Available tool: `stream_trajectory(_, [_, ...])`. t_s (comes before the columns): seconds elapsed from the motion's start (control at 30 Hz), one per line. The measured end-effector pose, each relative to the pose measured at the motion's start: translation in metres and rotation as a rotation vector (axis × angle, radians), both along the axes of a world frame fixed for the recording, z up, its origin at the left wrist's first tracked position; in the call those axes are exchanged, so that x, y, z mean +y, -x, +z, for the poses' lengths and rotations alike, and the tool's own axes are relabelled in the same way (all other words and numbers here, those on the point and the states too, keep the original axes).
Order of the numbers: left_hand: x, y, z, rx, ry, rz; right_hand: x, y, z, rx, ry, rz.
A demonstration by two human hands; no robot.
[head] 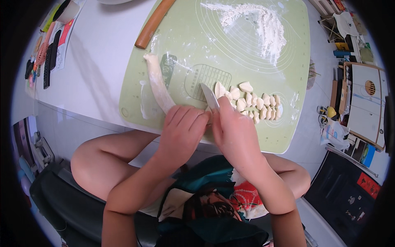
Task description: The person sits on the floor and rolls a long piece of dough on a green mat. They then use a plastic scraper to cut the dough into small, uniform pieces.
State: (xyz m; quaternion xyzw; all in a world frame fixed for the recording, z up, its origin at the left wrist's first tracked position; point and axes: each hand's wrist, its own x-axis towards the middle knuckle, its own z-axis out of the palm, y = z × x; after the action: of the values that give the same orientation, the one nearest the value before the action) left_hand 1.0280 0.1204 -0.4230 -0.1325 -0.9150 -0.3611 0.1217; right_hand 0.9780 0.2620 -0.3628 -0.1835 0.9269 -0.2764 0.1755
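Note:
A long rope of dough (158, 81) curves across the green silicone pastry mat (132, 98), its near end hidden under my left hand (186, 132). The fingers of that hand are closed over the dough. Beside it, my right hand (236, 136) grips a knife (209, 95) whose pale blade points up and to the left. The knife's handle is covered by the hand, and its lower edge is at the dough by my left fingertips. Several cut dough pieces (241, 104) lie in uneven rows just beyond and right of my right hand.
A wooden rolling pin (152, 26) rests on the mat's far left. Loose flour (270, 34) is spread at the far right of the mat. Remote controls (51, 60) and a cup (65, 11) stand on the white table (92, 61) at left. My bent legs are under the near edge.

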Motion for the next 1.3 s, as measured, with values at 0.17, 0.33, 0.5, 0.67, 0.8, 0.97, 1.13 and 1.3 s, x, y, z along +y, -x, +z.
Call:
stream_trajectory(0.17, [-0.009, 0.008, 0.013, -0.041, 0.013, 0.015, 0.008, 0.002, -0.009, -0.028, 0.089, -0.127])
stream_trajectory(0.33, [-0.018, 0.016, 0.008, -0.034, 0.035, 0.115, 0.010, -0.003, 0.006, -0.045, 0.150, -0.224])
stream_trajectory(0.5, [-0.019, 0.020, 0.001, 0.018, 0.001, 0.141, 0.002, -0.017, 0.011, 0.032, 0.153, -0.141])
stream_trajectory(0.67, [-0.017, 0.021, -0.002, 0.077, 0.050, 0.196, -0.010, -0.014, 0.009, 0.053, 0.099, -0.091])
stream_trajectory(0.8, [-0.018, 0.022, 0.003, 0.016, 0.028, 0.170, -0.019, -0.005, 0.001, 0.039, 0.110, -0.065])
stream_trajectory(0.97, [-0.019, 0.019, 0.003, 0.010, 0.049, 0.166, -0.038, 0.009, -0.004, -0.003, -0.001, -0.059])
stream_trajectory(1.13, [-0.022, 0.017, 0.012, -0.082, 0.020, 0.097, -0.006, 0.021, 0.002, 0.015, 0.317, -0.251])
stream_trajectory(1.3, [0.010, 0.016, 0.016, -0.031, 0.095, 0.020, 0.043, 0.008, 0.015, 0.066, 0.566, -0.615])
